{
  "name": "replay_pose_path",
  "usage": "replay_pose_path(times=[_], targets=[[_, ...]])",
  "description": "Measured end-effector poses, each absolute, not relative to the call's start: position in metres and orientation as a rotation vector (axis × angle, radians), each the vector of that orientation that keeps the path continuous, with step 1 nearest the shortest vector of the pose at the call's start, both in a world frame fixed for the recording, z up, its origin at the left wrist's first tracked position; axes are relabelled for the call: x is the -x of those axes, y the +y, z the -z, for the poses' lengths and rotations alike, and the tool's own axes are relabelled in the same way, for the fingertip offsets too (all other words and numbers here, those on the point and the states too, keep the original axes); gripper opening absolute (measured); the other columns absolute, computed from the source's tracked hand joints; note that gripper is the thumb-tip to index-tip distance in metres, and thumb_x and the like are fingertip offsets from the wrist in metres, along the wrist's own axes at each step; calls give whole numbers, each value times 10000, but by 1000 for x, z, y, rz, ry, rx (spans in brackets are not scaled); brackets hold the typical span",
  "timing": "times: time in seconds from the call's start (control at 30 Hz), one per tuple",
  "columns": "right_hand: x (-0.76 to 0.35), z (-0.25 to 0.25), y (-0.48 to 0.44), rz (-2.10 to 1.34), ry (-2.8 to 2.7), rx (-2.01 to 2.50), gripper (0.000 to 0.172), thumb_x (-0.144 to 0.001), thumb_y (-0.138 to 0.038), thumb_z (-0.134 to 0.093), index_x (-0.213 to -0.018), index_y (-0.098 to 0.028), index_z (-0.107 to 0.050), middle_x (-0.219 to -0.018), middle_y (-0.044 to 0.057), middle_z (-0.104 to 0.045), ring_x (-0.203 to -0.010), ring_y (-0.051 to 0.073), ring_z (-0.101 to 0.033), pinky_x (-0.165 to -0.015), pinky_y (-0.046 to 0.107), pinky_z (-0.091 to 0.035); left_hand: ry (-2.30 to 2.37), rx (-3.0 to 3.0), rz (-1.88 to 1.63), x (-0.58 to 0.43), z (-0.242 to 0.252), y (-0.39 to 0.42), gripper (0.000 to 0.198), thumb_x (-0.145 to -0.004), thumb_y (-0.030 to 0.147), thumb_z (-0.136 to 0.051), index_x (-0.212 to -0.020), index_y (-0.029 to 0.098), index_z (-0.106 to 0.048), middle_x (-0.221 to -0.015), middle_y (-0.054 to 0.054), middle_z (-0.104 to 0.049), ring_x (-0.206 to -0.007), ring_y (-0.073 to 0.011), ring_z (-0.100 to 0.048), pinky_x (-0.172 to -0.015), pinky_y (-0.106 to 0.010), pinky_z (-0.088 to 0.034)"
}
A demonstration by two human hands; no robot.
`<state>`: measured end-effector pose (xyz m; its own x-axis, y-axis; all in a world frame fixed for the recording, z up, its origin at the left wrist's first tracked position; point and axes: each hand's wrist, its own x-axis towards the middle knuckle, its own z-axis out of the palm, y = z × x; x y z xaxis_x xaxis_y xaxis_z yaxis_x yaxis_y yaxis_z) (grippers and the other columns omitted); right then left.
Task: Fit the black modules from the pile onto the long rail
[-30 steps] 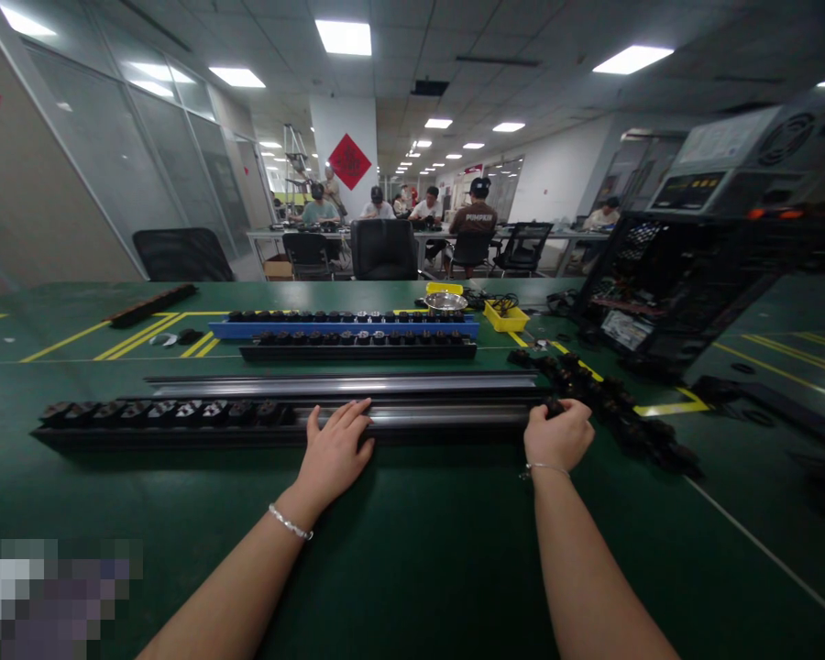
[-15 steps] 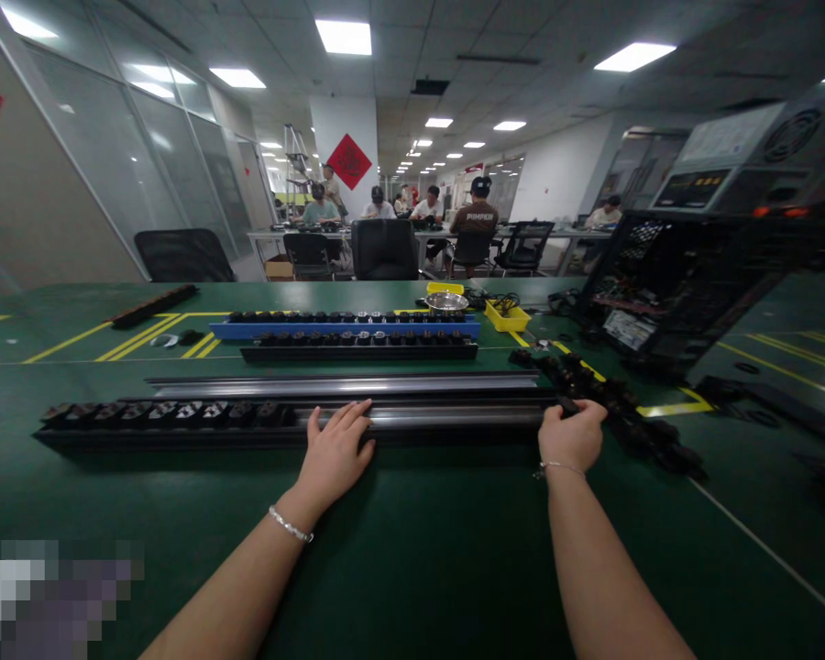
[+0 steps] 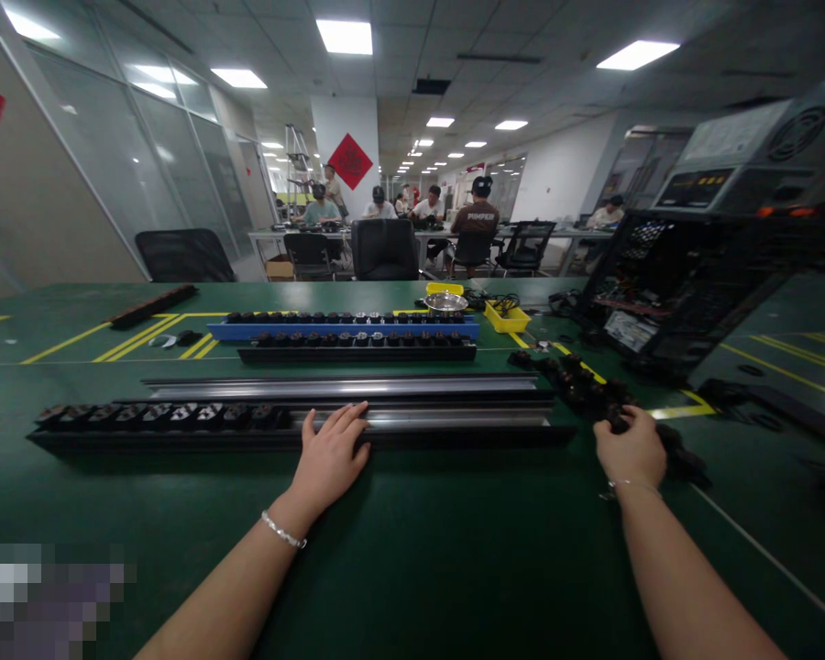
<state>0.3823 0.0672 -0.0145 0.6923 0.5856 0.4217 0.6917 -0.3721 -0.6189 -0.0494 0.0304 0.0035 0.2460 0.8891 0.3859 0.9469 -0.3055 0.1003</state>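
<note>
A long black rail [image 3: 412,442] with a shiny metal channel lies across the table before me, its left part filled with several black socket-like modules [image 3: 158,415]. My left hand [image 3: 331,456] rests on the rail right of these modules, fingers stretched out and somewhat apart, gripping nothing. Beyond the rail's right end, my right hand [image 3: 631,447] is closed in a pinch round a dark module [image 3: 617,420] at the pile of loose black modules [image 3: 577,380]. My fingers hide part of that module.
Behind the rail lies a second metal-lined rail [image 3: 344,388]. Farther back are a blue rail [image 3: 344,332] and a black rail [image 3: 357,353] filled with modules, a metal bowl [image 3: 446,303] and a yellow tray [image 3: 507,318]. An open computer case [image 3: 660,284] stands right. People sit beyond.
My right hand has moved right from the rail's end to the pile of loose modules. The rail has shifted slightly left in view. My left hand stays on it.
</note>
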Motion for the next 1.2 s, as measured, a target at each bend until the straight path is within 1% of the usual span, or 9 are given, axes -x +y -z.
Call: replay_pose_path(times=[0.17, 0.37, 0.57, 0.67, 0.8, 0.9, 0.97, 1.1, 1.2], targets=[[-401, 25, 72, 221, -1149, 2141, 418, -691, -334, -502, -1055, -171, -627, -981, 126, -591, -892, 279, -540, -762, 418, -432, -1750, 2357, 560, 50, -3, 30, 320, -811, 282, -477, -1119, 304, -559, -1360, -39, -491, -1254, -263, -430, -1064, -594, -160], [-403, 28, 79, 189, -1197, 2183, 395, -711, -342, -491, -1049, -195, -635, -1008, 117, -572, -863, 253, -531, -745, 397, -430, -1743, 2334, 587, 55, 2, 31, 354, -854, 313, -431, -1199, 273, -497, -1364, -43, -486, -1250, -229, -436, -1081, -518, -195], [-404, 28, 81, 133, -1232, 2227, 413, -690, -378, -515, -1032, -181, -638, -988, 134, -581, -855, 283, -538, -715, 425, -440, -1696, 2321, 633, 60, -11, 31, 317, -879, 337, -390, -1111, 207, -561, -1265, -64, -571, -1218, -212, -459, -1050, -402, -304], [-403, 29, 79, 159, -1227, 2229, 431, -687, -359, -519, -1054, -162, -631, -1002, 156, -583, -893, 310, -540, -743, 456, -442, -1745, 2222, 585, 73, -25, 35, 303, -857, 325, -412, -1081, 214, -582, -1230, -71, -586, -1182, -233, -478, -1033, -406, -320], [-390, 20, 71, 365, -1242, 2108, 455, -738, -325, -470, -1123, -121, -599, -1110, 172, -575, -1035, 315, -516, -889, 460, -405, -1988, 1951, 446, 112, -44, 39, 433, -809, 383, -457, -1164, 148, -538, -1232, -131, -559, -1168, -278, -469, -997, -411, -350], [-365, 9, 66, 485, -1384, 1906, 440, -787, -292, -412, -1156, -110, -567, -1131, 159, -583, -1090, 277, -500, -947, 435, -378, -2205, 1801, 291, 140, -52, 38, 517, -792, 473, -446, -1172, 134, -537, -1189, -174, -569, -1113, -344, -492, -899, -460, -410], [-342, 5, 65, 482, -1535, 1777, 429, -806, -270, -397, -1179, -123, -548, -1153, 140, -586, -1103, 248, -500, -962, 420, -374, -2333, 1755, 216, 151, -54, 36, 529, -796, 528, -402, -1111, 142, -582, -1150, -199, -584, -1075, -381, -507, -821, -487, -436], [-300, 8, 68, 407, -1854, 1700, 443, -851, -307, -378, -1233, -137, -523, -1287, 123, -530, -1199, 227, -443, -995, 414, -351, -2411, 1742, 159, 150, -51, 34, 518, -797, 550, -373, -1057, 170, -609, -1069, -199, -630, -1041, -382, -538, -786, -505, -435], [-286, 12, 68, 368, -1934, 1787, 429, -888, -320, -312, -1216, -184, -552, -1290, 73, -545, -1218, 215, -437, -1023, 444, -301, -2398, 1701, 139, 142, -48, 34, 493, -804, 519, -370, -1022, 146, -608, -999, -192, -651, -987, -361, -570, -773, -486, -439]])
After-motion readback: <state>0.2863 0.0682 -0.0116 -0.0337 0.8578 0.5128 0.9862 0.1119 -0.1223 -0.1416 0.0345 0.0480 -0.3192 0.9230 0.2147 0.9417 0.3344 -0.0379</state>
